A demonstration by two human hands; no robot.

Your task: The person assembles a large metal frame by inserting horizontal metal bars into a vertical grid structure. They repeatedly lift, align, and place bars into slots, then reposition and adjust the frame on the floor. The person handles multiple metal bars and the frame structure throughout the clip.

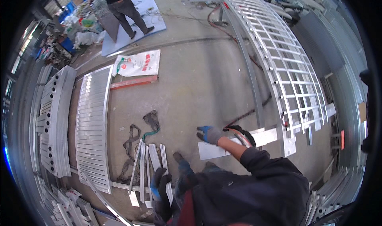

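Observation:
My right hand [209, 134], in a grey glove with blue on it, reaches out above the floor with thumb and fingers apart and nothing in them. Just below it, a white board [213, 149] lies by my feet. A dark cable with an orange line [240, 135] runs beside my right forearm. My left hand [160, 183], in a dark and blue glove, hangs low at my left side, its fingers apart. Several thin metal bars [154, 157] lie just beyond it and partly beneath it; contact with them cannot be made out.
A long aluminium grid frame [292, 81] stands on the right. At left lie a slatted metal panel [93, 126] and stacked profiles [59, 120]. Straps [131, 140], a red beam [134, 83] and a white sack [137, 64] are on the floor. Another person [124, 12] stands far left.

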